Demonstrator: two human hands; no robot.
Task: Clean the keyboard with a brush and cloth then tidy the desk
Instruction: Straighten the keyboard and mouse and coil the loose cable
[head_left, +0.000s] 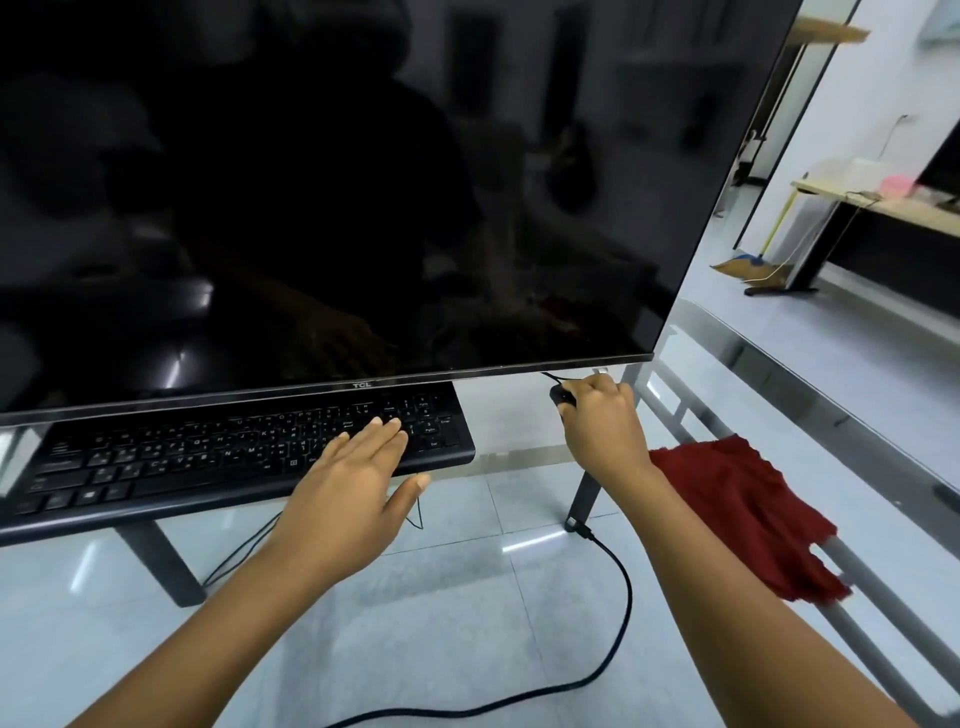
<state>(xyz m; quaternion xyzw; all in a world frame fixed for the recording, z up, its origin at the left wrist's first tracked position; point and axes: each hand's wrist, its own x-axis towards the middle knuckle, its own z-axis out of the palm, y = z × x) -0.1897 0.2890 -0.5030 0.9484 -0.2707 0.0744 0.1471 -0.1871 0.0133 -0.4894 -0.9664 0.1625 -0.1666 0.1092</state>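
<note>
One large switched-off TCL monitor (363, 182) fills the upper left of the head view, and dim reflections are seen on its dark screen. It stands on a glass-topped desk (467, 597), through which pale floor tiles and dark metal legs are visible.

A black keyboard (208, 452) is placed just under the lower edge of the monitor, running from the left edge of the view to about the middle of the desk. A dark red cloth (743, 514) is draped over the right edge of the desk, well apart from the keyboard and just beside the right forearm.

The left hand (343, 483) is laid flat on the right end of the keyboard, with fingers straight and together and the thumb spread past the front edge; nothing is held in it. The right hand (602, 421) is curled over a black mouse (562, 397), which is gripped just below the lower right corner of the monitor, to the right of the keyboard.

A black cable (618, 623) is seen curving between the forearms; whether it lies on the glass or beneath it cannot be told.

In the background at right, a second desk (883, 208) and a broom (753, 265) are noted.
</note>
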